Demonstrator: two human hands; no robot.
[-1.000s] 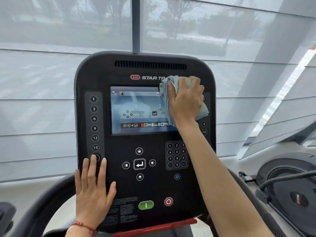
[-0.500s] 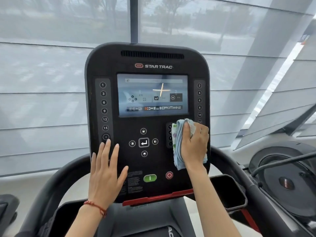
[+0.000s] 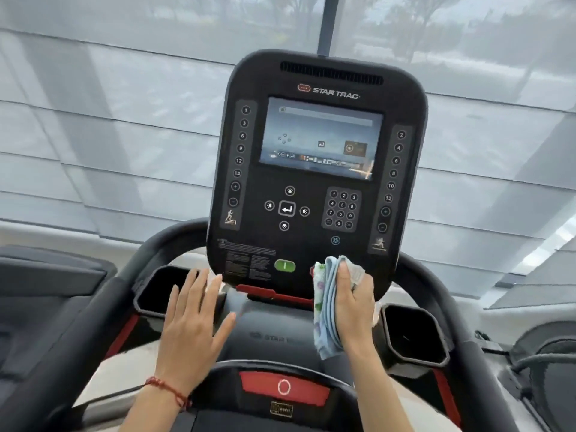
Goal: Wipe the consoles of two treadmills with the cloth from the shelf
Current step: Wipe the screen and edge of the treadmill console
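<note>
The right hand (image 3: pixel 353 310) has slid the cloth (image 3: pixel 325 307) down from the number keypad (image 3: pixel 341 210) to the bottom right corner of the console (image 3: pixel 314 169), its fingers curled round the bunched fabric. The left hand (image 3: pixel 194 322) has dropped off the console face and now lies flat below its lower left edge, fingers spread.

Blue floral cloth (image 3: pixel 324 310) bunched vs black console (image 3: pixel 314 169) bottom-right edge; screen lit.
</note>
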